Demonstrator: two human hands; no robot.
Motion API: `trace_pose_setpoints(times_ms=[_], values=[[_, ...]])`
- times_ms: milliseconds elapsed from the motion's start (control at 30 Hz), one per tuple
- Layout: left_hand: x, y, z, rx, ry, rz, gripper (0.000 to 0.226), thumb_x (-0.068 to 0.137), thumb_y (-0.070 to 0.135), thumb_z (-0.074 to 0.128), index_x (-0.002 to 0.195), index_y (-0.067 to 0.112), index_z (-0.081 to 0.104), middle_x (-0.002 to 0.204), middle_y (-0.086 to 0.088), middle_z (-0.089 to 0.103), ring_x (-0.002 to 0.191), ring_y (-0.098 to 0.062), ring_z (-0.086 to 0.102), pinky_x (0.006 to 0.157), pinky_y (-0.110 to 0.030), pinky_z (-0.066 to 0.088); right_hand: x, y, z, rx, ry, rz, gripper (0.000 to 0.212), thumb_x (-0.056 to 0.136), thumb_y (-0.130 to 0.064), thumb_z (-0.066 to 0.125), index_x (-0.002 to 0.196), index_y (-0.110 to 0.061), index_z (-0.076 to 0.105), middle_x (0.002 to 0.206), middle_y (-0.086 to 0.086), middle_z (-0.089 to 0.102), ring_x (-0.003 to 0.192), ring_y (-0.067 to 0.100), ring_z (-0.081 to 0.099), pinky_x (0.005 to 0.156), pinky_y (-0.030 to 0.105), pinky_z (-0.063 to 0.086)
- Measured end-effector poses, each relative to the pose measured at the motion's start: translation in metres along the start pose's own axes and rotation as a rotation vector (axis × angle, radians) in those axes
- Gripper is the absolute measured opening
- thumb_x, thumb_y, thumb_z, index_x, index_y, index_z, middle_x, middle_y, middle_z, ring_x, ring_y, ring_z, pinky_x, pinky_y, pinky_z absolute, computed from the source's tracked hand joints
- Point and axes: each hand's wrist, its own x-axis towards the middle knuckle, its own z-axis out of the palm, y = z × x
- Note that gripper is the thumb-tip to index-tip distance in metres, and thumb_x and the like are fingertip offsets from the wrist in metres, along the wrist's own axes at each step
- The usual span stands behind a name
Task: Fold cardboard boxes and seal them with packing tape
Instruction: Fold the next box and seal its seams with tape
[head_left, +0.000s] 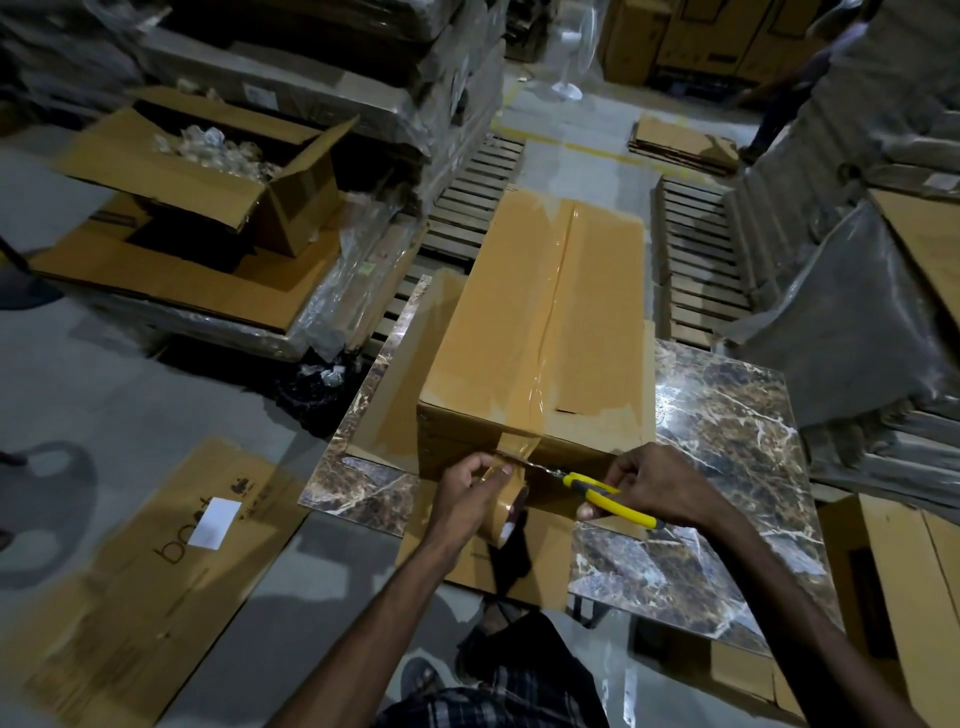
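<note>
A long closed cardboard box (498, 332) lies on a marble-patterned table (727, 441), running away from me. A strip of clear tape (553, 306) covers its top seam and folds over the near end. My left hand (465, 493) grips a brown tape roll (506, 506) just below the box's near edge, the tape still joined to the box. My right hand (654, 486) grips a yellow utility knife (605, 496), whose blade tip meets the stretched tape between roll and box.
An open box (218, 171) of plastic-wrapped items stands at the left on flat cartons. A flattened printed carton (156, 561) lies on the floor at lower left. Wooden pallets (696, 260) flank the table. Wrapped stacks (872, 312) rise at right. A person stands far right.
</note>
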Motion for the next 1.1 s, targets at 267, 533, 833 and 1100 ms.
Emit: trace_pose_setpoints(times_ms=[267, 533, 833, 1100], values=[[0.002, 0.005, -0.003, 0.029, -0.02, -0.015, 0.014, 0.099, 0.031, 0.068, 0.108, 0.021, 0.074, 0.095, -0.001, 0.08, 0.077, -0.017, 0.075, 0.068, -0.031, 0.057, 0.004, 0.004, 0.001, 0.033, -0.006, -0.016, 0.046, 0.049, -0.055, 0.096, 0.066, -0.016, 0.08, 0.054, -0.013, 0.066, 0.048, -0.001, 0.056, 0.046, 0.017, 0.04], [0.007, -0.012, -0.013, 0.273, -0.036, -0.115, 0.005, 0.092, 0.034, 0.076, 0.094, 0.029, 0.076, 0.098, 0.003, 0.078, 0.088, -0.023, 0.074, 0.082, -0.039, 0.058, 0.017, 0.017, 0.008, -0.149, -0.037, -0.074, 0.035, 0.066, -0.045, 0.095, 0.054, -0.02, 0.073, 0.049, -0.017, 0.063, 0.056, 0.015, 0.069, 0.046, 0.019, 0.043], [-0.012, -0.057, -0.024, 0.445, 0.016, -0.189, 0.027, 0.076, 0.049, 0.076, 0.075, 0.024, 0.067, 0.074, 0.007, 0.071, 0.074, -0.018, 0.065, 0.07, -0.03, 0.049, 0.019, 0.093, 0.065, -0.619, 0.039, -0.008, 0.048, 0.079, -0.076, 0.064, 0.081, -0.029, 0.056, 0.081, -0.005, 0.054, 0.079, 0.021, 0.065, 0.061, 0.029, 0.043], [-0.028, -0.066, -0.034, 0.453, 0.084, -0.114, 0.028, 0.083, 0.047, 0.073, 0.063, 0.03, 0.062, 0.053, 0.021, 0.057, 0.068, -0.012, 0.056, 0.066, -0.028, 0.039, 0.004, 0.183, 0.082, -0.5, 0.109, 0.18, 0.027, 0.089, -0.023, 0.077, 0.115, -0.019, 0.076, 0.107, 0.002, 0.074, 0.107, 0.027, 0.07, 0.063, 0.014, 0.04]])
